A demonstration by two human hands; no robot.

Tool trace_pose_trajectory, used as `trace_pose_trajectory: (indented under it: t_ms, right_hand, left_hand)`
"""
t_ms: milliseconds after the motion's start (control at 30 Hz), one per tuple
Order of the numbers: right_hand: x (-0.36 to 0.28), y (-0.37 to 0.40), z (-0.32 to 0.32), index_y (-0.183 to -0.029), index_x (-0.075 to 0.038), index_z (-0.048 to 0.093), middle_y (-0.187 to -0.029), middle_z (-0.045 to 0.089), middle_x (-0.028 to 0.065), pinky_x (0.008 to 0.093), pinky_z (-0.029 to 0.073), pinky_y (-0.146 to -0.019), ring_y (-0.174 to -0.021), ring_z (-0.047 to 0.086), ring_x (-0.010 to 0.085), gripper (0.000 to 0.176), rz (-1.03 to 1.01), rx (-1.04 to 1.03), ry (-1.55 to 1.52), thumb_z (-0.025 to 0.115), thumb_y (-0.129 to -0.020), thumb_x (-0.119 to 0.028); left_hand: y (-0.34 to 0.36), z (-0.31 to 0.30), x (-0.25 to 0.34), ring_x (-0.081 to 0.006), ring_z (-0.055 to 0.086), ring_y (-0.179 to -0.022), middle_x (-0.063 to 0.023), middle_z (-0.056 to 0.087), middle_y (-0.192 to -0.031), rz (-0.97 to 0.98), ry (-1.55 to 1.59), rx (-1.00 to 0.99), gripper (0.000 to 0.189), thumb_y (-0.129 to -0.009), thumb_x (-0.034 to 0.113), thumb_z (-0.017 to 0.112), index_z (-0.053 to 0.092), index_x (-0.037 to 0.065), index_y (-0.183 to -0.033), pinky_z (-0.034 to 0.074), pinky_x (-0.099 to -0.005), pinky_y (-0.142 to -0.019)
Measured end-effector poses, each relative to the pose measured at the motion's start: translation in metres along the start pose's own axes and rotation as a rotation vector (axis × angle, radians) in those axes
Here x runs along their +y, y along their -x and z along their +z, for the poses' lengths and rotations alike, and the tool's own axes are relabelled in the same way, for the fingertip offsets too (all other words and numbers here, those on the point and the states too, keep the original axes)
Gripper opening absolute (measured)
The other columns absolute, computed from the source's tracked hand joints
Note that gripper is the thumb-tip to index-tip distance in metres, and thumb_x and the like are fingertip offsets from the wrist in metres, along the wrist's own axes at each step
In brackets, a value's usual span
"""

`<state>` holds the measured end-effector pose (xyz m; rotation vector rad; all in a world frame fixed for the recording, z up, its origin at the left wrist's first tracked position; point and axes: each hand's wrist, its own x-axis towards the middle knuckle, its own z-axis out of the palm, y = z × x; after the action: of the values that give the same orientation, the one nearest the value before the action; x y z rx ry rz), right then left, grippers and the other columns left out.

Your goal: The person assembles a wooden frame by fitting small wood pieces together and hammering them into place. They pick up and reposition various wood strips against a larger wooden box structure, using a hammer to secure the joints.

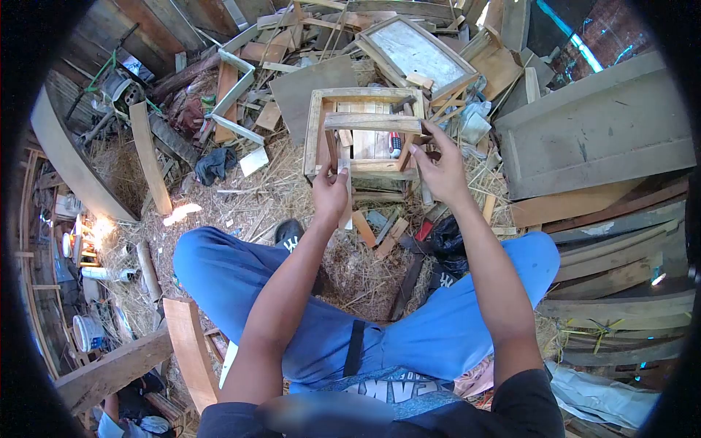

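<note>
A small three-sided wooden frame [374, 123], with a crossbar and two legs, is held over a wooden box [315, 135]. My left hand [330, 196] is closed around the lower end of its left leg, beside a pale wood strip [345, 175]. At the right end of the crossbar, my right hand [442, 168] pinches the corner and right leg between thumb and fingers. Inside the box, a small red and black object [395, 144] lies on light slats. A dark object [403, 104], possibly a hammer head, rests near the back rim.
Wood offcuts [369, 228] and shavings litter the ground between my legs. A framed panel [416, 55] leans behind the box. To the right are a large grey panel [595, 131] and stacked boards [621, 274]. A plank [188, 350] stands by my left knee; another person is partly visible at lower left.
</note>
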<state>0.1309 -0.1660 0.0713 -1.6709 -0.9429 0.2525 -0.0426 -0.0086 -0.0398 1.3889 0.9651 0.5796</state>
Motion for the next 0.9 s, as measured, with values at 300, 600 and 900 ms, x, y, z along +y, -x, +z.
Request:
trace_pose_trajectory:
  t_ms: [300, 600, 900]
  right_hand:
    - [0.0, 0.0, 0.0, -0.133, 0.004, 0.057, -0.11, 0.069, 0.0148, 0.0325, 0.052, -0.087, -0.098, 0.066, 0.019, 0.045, 0.016, -0.002, 0.015, 0.071, -0.094, -0.014]
    - [-0.004, 0.003, -0.004, -0.132, 0.002, 0.058, -0.108, 0.07, 0.0144, 0.0336, 0.053, -0.086, -0.098, 0.067, 0.0206, 0.043, -0.001, -0.003, 0.023, 0.071, -0.093, -0.009]
    - [-0.008, 0.002, -0.006, -0.132, 0.002, 0.058, -0.108, 0.07, 0.0139, 0.0338, 0.054, -0.086, -0.099, 0.067, 0.0201, 0.044, -0.006, -0.015, 0.061, 0.072, -0.093, -0.011]
  left_hand:
    - [0.007, 0.002, 0.009, -0.0171, 0.066, -0.069, -0.0099, 0.069, -0.088, -0.006, -0.002, 0.034, 0.045, -0.1, 0.012, 0.06, 0.052, 0.004, -0.144, 0.051, -0.0344, -0.058]
    - [0.005, 0.002, 0.008, -0.0167, 0.064, -0.063, -0.0085, 0.067, -0.081, 0.006, -0.019, 0.001, 0.042, -0.1, 0.013, 0.06, 0.055, 0.006, -0.141, 0.05, -0.0337, -0.055]
    - [-0.002, 0.0, -0.002, -0.0153, 0.061, -0.059, -0.007, 0.065, -0.077, 0.05, -0.036, 0.0, 0.039, -0.101, 0.014, 0.059, 0.056, 0.005, -0.139, 0.049, -0.0332, -0.053]
